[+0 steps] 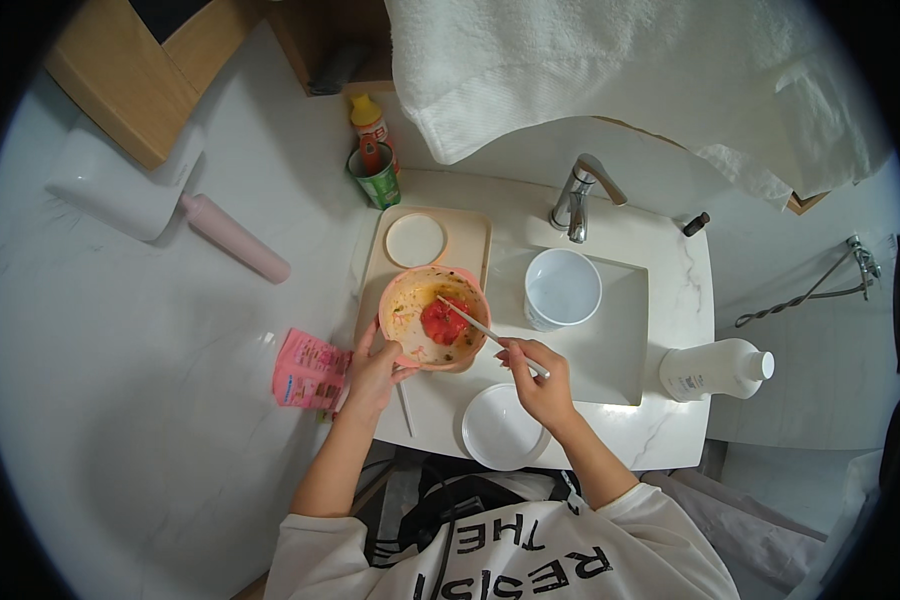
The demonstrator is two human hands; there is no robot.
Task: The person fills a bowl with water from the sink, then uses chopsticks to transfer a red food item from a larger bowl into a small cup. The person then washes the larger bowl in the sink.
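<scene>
My left hand [375, 369] grips the near left rim of a pink bowl [409, 300], which has red food [443, 321] and orange and green residue inside. In my right hand [538, 376] is a light-coloured stick, perhaps a chopstick [480, 327], whose far end reaches into the bowl over the red food. The bowl is at the near end of a beige tray [477, 232], where a small round white dish with a beige rim [415, 240] also lies. Another pale stick [406, 411] lies on the counter near my left hand. Beside my right forearm is a round white lid or plate [501, 427].
A white tub [563, 289] stands in the rectangular sink [622, 330] below a chrome faucet [574, 199]. At the right edge is a white bottle [716, 370]. A green cup [376, 178] stands behind the tray; a pink printed pouch [311, 371] lies left.
</scene>
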